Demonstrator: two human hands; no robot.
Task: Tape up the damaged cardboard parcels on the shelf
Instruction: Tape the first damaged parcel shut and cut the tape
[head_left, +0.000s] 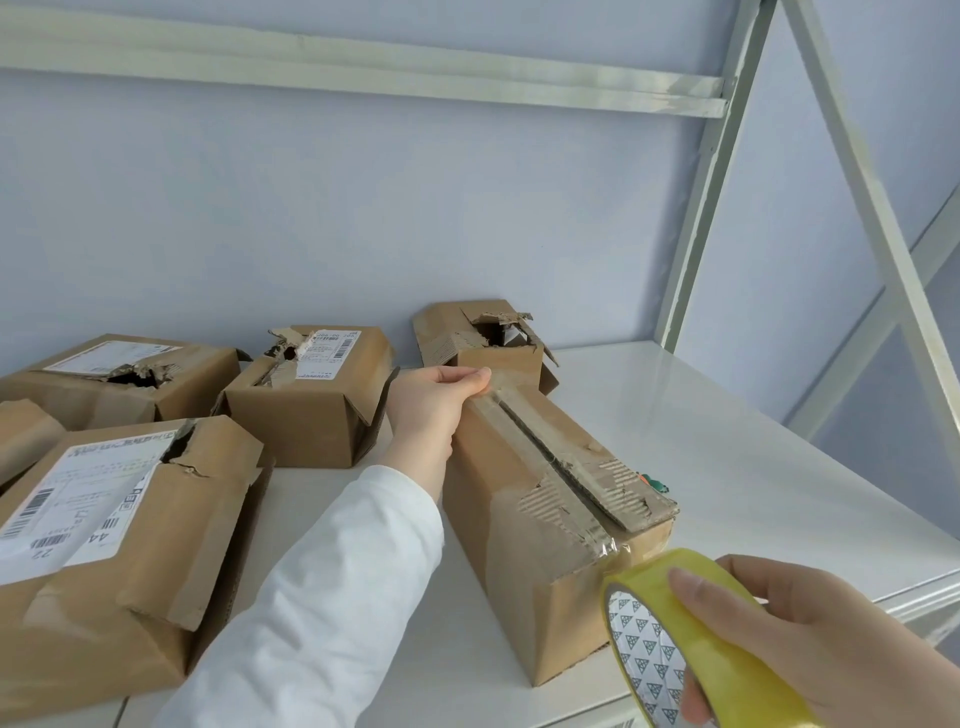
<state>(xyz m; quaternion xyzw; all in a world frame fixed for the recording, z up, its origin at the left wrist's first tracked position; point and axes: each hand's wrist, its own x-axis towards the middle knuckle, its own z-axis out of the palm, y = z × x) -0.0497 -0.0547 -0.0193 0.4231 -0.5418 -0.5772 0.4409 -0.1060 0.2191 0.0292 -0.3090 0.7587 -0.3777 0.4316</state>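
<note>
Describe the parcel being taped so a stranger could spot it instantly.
On the white shelf board, look right of the cluster of brown cardboard boxes. The long brown cardboard parcel lies lengthwise, nearest the yellow tape roll. Only it has a slit running its whole top.

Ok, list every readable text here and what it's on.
"22", "44": large turned digits on the white label of the near-left parcel; fine print too small.
Too blurred: middle label on the middle parcel; far label on the far-left parcel.
No words: tape roll core, only triangle marks; long parcel.
</note>
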